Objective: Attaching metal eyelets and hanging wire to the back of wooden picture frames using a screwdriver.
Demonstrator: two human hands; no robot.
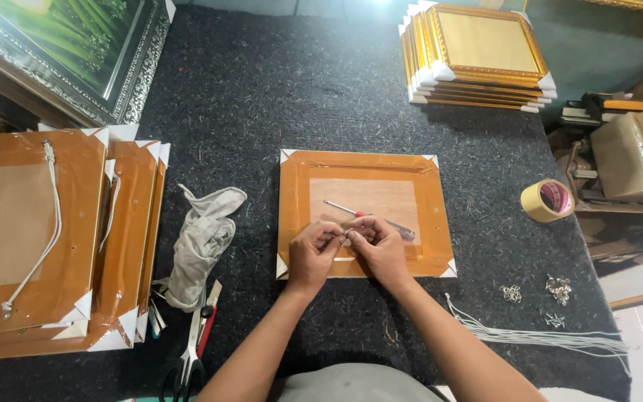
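A picture frame [295,197] lies face down in the middle of the dark felt table, its back taped over with brown tape and its corners capped in white. A screwdriver [366,216] with a red and clear handle rests on the frame's back. My left hand [312,253] and my right hand [381,249] meet over the frame's near edge, fingertips pinched together on a tiny metal piece that is too small to make out.
A stack of taped frames with white cords [31,238] lies at the left. A grey cloth [202,242] and scissors [196,339] are beside it. Gold frames [478,56] are stacked at the back. Tape roll [547,199], small metal hooks [557,289] and white cords [545,339] sit at right.
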